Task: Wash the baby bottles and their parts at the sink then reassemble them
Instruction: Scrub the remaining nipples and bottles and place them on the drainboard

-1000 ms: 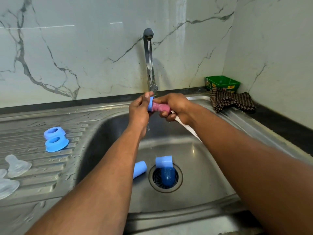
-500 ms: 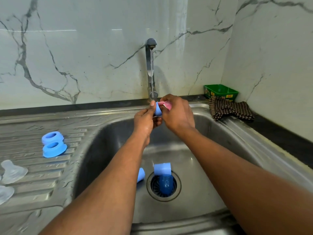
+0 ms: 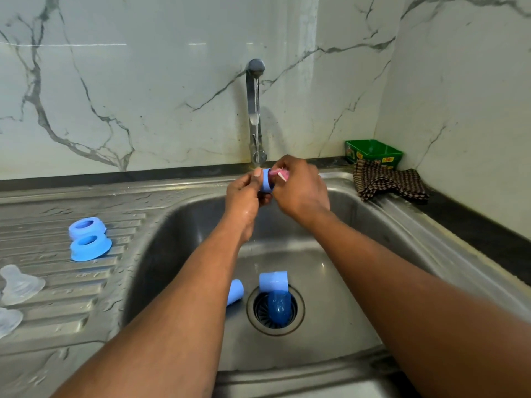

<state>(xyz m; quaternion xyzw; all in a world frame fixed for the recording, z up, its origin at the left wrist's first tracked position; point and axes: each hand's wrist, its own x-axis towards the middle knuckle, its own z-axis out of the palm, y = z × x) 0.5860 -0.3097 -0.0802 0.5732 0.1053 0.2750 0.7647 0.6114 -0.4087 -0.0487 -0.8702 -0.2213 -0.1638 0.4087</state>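
Under the tap (image 3: 255, 110), my left hand (image 3: 244, 193) grips a small blue bottle part (image 3: 266, 180). My right hand (image 3: 298, 188) holds a pink scrubbing piece (image 3: 280, 174) pushed against that part. In the sink basin (image 3: 344, 282) a blue bottle part (image 3: 274, 297) lies over the drain, and a smaller blue cap (image 3: 236, 291) lies beside it, partly hidden by my left forearm. Two blue collar rings (image 3: 89, 238) stand on the draining board (image 3: 57, 297) at the left. Two clear teats (image 3: 17, 285) sit at the far left edge.
A green plastic box (image 3: 373, 152) stands in the back right corner on the counter. A brown checked cloth (image 3: 388, 180) lies next to it over the sink rim. Marble wall panels close off the back and right side.
Both hands have stayed under the tap, and the right hand has turned over the blue part so less of the pink piece shows. The view has tilted slightly.
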